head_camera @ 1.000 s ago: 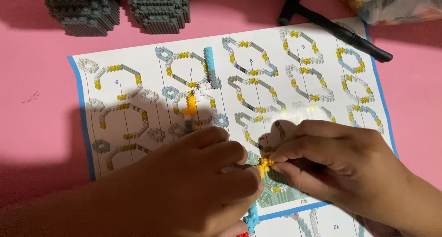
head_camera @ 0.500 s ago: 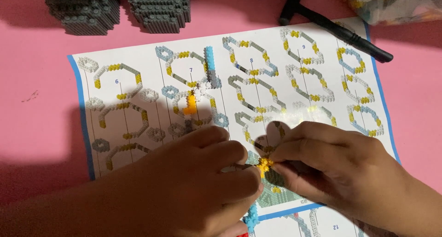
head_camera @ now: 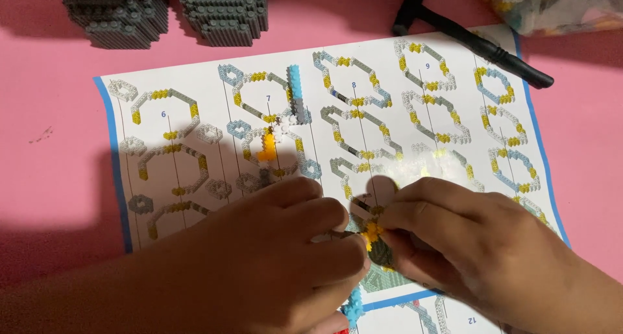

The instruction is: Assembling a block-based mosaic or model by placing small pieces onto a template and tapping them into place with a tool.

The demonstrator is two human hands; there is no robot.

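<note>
Both hands meet over the lower middle of a printed instruction sheet lying on a pink surface. My left hand and my right hand pinch a small brick assembly of yellow and grey micro bricks between the fingertips. Most of that assembly is hidden by the fingers. A few loose pieces lie on the sheet just above: a light blue strip, a white piece and an orange piece. A blue piece shows below my left hand.
Two grey brick-built blocks stand at the back left. A black tool lies at the sheet's top right edge. A clear bag of mixed bricks sits in the far right corner.
The hands stay in nearly the same spot; the fingertips have shifted slightly around the small yellow and grey assembly.
</note>
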